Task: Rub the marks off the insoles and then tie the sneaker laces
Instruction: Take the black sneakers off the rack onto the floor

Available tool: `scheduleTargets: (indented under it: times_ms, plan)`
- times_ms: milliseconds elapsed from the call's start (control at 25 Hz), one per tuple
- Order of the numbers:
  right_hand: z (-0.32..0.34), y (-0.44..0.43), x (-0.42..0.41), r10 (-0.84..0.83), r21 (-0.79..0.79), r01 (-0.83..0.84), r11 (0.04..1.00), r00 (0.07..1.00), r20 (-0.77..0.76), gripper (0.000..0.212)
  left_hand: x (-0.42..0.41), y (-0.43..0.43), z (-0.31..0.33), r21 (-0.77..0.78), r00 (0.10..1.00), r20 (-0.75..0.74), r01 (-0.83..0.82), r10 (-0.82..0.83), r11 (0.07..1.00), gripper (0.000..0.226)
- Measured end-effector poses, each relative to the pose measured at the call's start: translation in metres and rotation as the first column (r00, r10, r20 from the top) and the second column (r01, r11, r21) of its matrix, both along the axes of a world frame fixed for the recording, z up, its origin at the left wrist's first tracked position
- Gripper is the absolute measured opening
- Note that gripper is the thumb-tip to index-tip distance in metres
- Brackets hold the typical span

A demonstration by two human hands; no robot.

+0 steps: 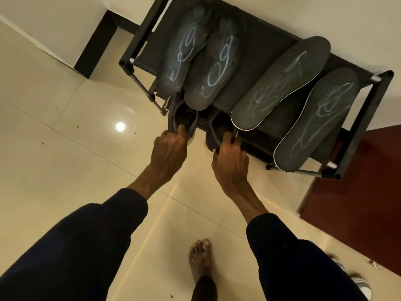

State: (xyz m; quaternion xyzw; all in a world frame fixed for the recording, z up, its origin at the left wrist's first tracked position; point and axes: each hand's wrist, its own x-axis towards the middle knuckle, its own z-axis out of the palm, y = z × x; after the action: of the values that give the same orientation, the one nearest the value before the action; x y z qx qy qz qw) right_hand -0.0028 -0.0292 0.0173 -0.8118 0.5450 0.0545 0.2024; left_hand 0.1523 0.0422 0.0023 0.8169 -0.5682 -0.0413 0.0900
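Note:
Several dark insoles lie on top of a black shoe rack, each scrawled with white chalk marks: two grey ones at the left and two black ones with pale edges at the right. Below the rack's front edge sit two dark sneakers. My left hand grips the heel collar of the left sneaker, fingers hooked inside. My right hand grips the collar of the right sneaker. The laces and toes are hidden under the rack.
Glossy cream floor tiles stretch to the left and in front. A dark red wooden door stands at the right. My bare foot is on the floor below. Pale striped slippers lie at the bottom right.

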Motion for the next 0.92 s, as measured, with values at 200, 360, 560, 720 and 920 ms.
scheduleTargets:
  times_ms: [200,360,560,720,920]
  plan:
    - [0.005,-0.002,-0.016,0.084,0.081,-0.085,0.993,0.996,0.015,0.028,-0.024,0.01,-0.002,-0.076,0.997,-0.047,-0.057,0.053,0.996,0.026]
    - [0.008,0.05,-0.06,0.11,0.073,-0.124,0.99,0.98,0.168,0.019,-0.06,0.039,0.012,-0.114,0.995,-0.087,-0.067,0.057,0.991,0.031]
    - [0.001,0.134,-0.153,0.12,0.039,-0.125,0.991,0.985,0.121,0.019,-0.137,0.116,0.029,-0.033,0.986,-0.134,-0.103,0.098,0.994,0.031]
    - [0.0,0.199,-0.242,0.145,0.113,-0.155,0.981,0.985,0.088,0.013,-0.216,0.184,0.034,0.046,0.975,-0.204,-0.075,0.083,0.996,0.031]
    - [-0.016,0.261,-0.324,0.116,0.209,-0.119,0.971,0.993,0.027,0.009,-0.301,0.248,0.013,0.11,0.956,-0.288,-0.022,0.053,0.994,0.036]
